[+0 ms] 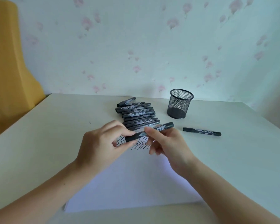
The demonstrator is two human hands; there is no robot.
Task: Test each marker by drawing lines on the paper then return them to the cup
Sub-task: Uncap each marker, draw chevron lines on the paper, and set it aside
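While both hands (102, 143) (166, 146) pinch one marker (149, 132) at mid-frame above the paper (128, 183), the left grip should tug its cap straight off, the right holding the barrel steady.

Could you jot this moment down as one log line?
hands: left, right both grip one marker over paper | cup: empty | pile: waiting | stray marker: on table

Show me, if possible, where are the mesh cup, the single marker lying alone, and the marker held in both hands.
mesh cup (180, 104): head view, on its front mesh wall.
single marker (202, 131): head view, on the middle of its barrel.
held marker (164, 126): head view, on the labelled barrel beyond the right fingers.
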